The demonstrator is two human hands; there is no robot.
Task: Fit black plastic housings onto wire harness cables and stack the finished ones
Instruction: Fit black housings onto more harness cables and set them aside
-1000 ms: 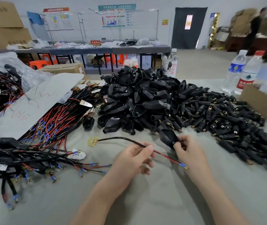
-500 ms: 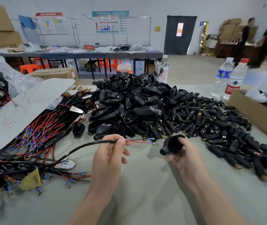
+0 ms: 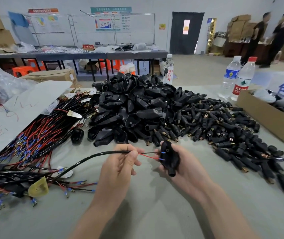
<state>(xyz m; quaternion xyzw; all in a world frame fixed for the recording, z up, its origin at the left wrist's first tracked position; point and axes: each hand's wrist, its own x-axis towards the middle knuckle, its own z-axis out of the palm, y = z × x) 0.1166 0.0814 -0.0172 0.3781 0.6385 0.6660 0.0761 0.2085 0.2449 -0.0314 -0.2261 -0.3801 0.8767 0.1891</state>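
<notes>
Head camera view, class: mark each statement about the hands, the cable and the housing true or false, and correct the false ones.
1. The left hand pinches the black cable. True.
2. The right hand holds a water bottle. False: it holds a black housing.
3. The cable's red wire runs from the left hand toward the housing. True.
4. The housing sits far along the cable, next to the left hand. False: only the wire tips are at it.

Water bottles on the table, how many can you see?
3. A red-lettered bottle stands behind the pile of black housings; a blue-labelled bottle and a red-capped bottle stand side by side at far right, near the cardboard box. Others could hide behind clutter.
</notes>
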